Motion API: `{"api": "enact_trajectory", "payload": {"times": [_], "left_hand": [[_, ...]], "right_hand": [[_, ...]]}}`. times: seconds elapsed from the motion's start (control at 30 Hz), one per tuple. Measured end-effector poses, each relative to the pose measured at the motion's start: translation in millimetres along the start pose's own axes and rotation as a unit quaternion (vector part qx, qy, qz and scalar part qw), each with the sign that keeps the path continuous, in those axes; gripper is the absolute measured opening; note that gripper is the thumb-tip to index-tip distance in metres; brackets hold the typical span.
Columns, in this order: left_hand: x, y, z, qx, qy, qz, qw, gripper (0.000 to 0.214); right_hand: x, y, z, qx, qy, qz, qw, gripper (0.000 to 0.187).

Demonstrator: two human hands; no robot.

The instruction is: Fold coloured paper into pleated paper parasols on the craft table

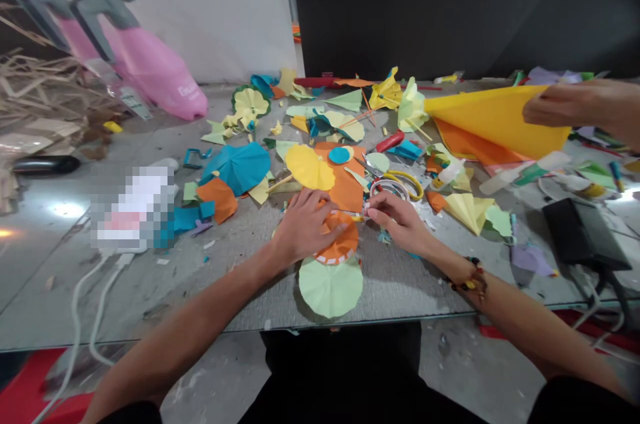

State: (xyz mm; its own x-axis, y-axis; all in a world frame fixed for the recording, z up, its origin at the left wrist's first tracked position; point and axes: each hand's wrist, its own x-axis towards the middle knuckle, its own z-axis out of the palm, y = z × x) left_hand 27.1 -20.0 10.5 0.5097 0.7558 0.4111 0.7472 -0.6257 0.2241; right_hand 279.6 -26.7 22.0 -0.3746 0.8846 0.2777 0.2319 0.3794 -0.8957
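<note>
My left hand (306, 223) lies with fingers spread over an orange paper disc (345, 243) edged with white dashes. Under that disc's near edge is a pale green pleated paper disc (331, 287). To the right, the thumb and forefinger of my right hand (400, 223) are pinched together; a tiny whitish bit shows at the tips, too small to name. Just beyond it are a white ring (389, 188) and yellow-handled scissors (407, 179). Past my left hand are a yellow pleated disc (310, 167) and an orange paper sheet (345, 191).
A blue paper disc (236, 169), a phone (135, 207) with white cables and pink spray bottles (155, 71) are at left. Another person's hand (575, 104) holds yellow paper (490, 119) at right. A black power adapter (585, 234) sits near the right edge.
</note>
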Motion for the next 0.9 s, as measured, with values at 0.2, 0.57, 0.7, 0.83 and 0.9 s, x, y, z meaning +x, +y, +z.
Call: {"api": "enact_trajectory", "payload": {"times": [0.2,0.57,0.7,0.83,0.9], "left_hand": [[-1,1,6.2,-0.073,-0.044,-0.029,0.996,0.027],[-3,14,7.5,-0.43,-0.017,-0.166,0.887,0.03],[-3,15,10.5,-0.483,-0.037,-0.143,0.863,0.028],[-1,17,7.4,-0.472,-0.041,-0.143,0.869,0.027],[0,17,5.3,-0.459,-0.046,-0.138,0.876,0.024]], "right_hand": [[-2,-1,6,-0.169,-0.047,-0.051,0.983,0.019],[-1,0,19,-0.252,-0.072,-0.101,0.96,0.011],[-2,0,20,-0.255,-0.074,-0.093,0.96,0.008],[-2,2,19,-0.258,-0.075,-0.101,0.958,0.008],[-2,3,19,-0.261,-0.075,-0.103,0.957,0.008]]}}
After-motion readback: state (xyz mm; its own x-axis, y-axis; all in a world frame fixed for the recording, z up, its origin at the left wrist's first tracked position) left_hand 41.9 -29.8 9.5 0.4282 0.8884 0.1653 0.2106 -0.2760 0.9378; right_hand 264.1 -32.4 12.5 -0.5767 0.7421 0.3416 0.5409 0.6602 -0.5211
